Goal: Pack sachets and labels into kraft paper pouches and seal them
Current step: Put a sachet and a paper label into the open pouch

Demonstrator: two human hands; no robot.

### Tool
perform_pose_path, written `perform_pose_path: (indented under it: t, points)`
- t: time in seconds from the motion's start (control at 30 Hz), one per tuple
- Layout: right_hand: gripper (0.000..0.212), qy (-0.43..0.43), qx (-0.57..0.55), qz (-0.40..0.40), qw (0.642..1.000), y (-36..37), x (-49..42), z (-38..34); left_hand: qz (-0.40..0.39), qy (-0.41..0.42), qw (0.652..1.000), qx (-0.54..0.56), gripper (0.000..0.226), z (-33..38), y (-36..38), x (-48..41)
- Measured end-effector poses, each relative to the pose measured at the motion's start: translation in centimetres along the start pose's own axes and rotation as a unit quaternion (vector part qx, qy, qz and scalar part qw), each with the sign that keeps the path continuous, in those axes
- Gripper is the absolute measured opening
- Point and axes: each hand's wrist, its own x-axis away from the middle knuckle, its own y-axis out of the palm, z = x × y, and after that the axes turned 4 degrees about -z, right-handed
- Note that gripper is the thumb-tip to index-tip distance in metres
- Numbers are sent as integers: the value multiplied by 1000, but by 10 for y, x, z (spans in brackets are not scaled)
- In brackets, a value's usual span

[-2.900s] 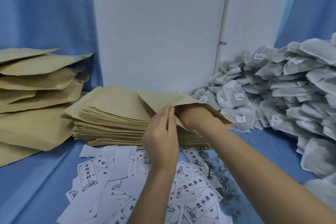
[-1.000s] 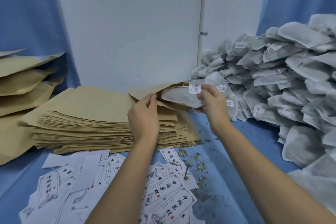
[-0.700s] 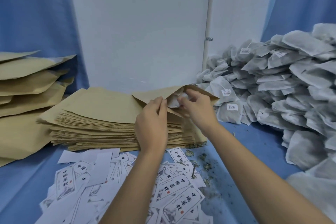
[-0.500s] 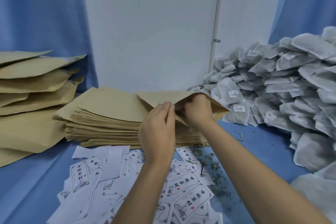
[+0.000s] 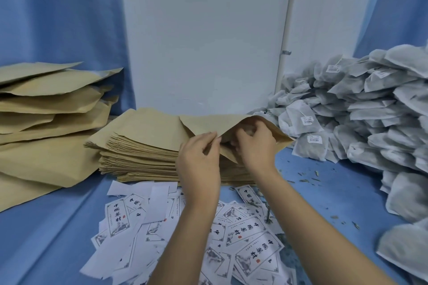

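A kraft paper pouch (image 5: 208, 122) lies open on top of the stack of flat pouches (image 5: 143, 146). My left hand (image 5: 199, 157) pinches the pouch's near lip and lifts it. My right hand (image 5: 257, 143) has its curled fingers inside the mouth, on a pale sachet (image 5: 249, 127) that shows only partly. White printed labels (image 5: 250, 252) lie scattered on the blue cloth in front. A big heap of grey sachets (image 5: 361, 118) fills the right side.
Filled kraft pouches (image 5: 48, 109) are piled at the left. A white panel (image 5: 203, 37) and blue curtains stand behind. Loose herb crumbs (image 5: 308, 179) dot the blue cloth between the pouch stack and the sachet heap.
My right hand brought a sachet from the heap to the pouch mouth and pushed it in. My left hand kept holding the pouch lip up.
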Motion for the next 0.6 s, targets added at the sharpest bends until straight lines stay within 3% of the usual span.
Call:
perform_pose_path:
  t: [0.1, 0.23, 0.3, 0.5, 0.6]
  points:
    - [15, -42, 84, -21, 995, 2, 4, 1, 11, 7, 1000, 27, 13, 1, -1, 0]
    - [27, 23, 121, -102, 987, 1, -8, -2, 27, 12, 999, 29, 13, 1, -2, 0]
    - [24, 14, 132, -127, 983, -1, -9, -3, 21, -2, 999, 43, 12, 0, -3, -1]
    - [24, -119, -21, -66, 990, -10, 18, 0, -30, -53, 992, 111, 20, -2, -4, -6]
    - [23, -193, -67, -133, 970, -18, 35, 8, -52, -109, 979, 163, 19, -8, -6, -13]
